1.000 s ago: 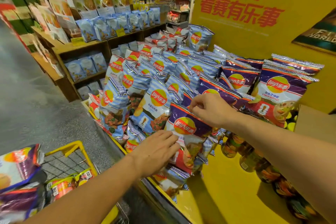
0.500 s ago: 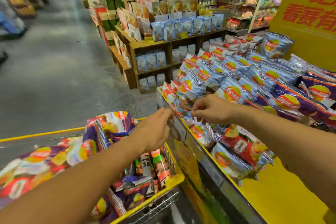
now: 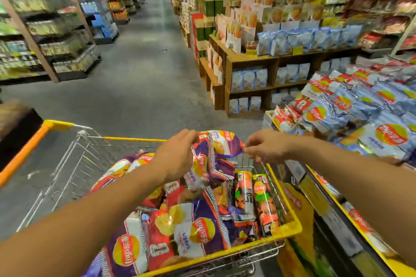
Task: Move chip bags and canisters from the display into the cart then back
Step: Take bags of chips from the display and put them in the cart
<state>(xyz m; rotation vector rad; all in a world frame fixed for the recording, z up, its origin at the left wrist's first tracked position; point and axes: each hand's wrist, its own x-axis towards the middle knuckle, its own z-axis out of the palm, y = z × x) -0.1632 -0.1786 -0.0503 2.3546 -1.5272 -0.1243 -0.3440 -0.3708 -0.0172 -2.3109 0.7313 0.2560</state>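
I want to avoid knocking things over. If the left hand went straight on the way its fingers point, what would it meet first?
Probably the purple chip bag that the left hand already touches over the cart; depth is unclear.

Bright, even store lighting from overhead, warm in tone. Motion blur smears shelves (image 3: 40,29) at upper left and upper right of the frame; the cart rim (image 3: 225,252) and chip bags (image 3: 202,227) are soft too. Glare on bag foil at lower centre. Wide-angle bending at the edges; the aisle floor (image 3: 144,69) carries a pale sheen.
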